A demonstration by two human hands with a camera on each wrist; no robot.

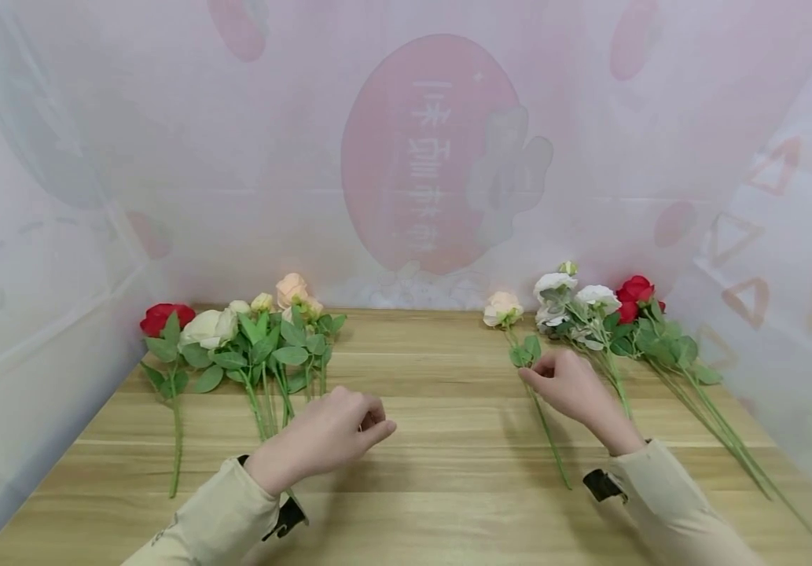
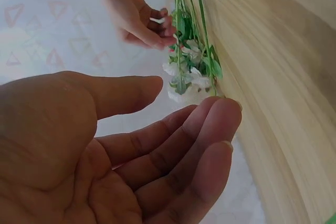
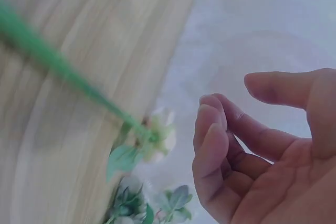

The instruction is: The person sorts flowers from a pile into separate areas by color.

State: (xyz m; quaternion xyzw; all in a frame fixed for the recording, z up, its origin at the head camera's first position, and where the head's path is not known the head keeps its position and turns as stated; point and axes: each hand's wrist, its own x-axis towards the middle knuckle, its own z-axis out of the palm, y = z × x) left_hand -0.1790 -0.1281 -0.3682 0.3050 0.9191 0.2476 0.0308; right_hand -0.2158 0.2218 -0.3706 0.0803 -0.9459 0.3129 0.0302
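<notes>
My right hand (image 1: 575,393) hovers over the stem of a single peach rose (image 1: 502,309), just below its leaves. In the right wrist view, thumb and loosely bent fingers (image 3: 211,153) stand apart with nothing between them, and the green rose stem (image 3: 79,80) passes to their left. My left hand (image 1: 324,432) hangs above the table, in front of the left-hand flowers, and overlaps some stems in the head view. Its palm is bare in the left wrist view, the thumb (image 2: 131,95) held away from the loosely curled fingers.
On the left of the wooden table (image 1: 434,503) lie a red rose (image 1: 165,318), a cream flower (image 1: 209,328) and peach roses (image 1: 292,291). White flowers (image 1: 598,299) and red roses (image 1: 636,292) with long stems lie on the right. A printed curtain (image 1: 292,157) encloses the back and sides.
</notes>
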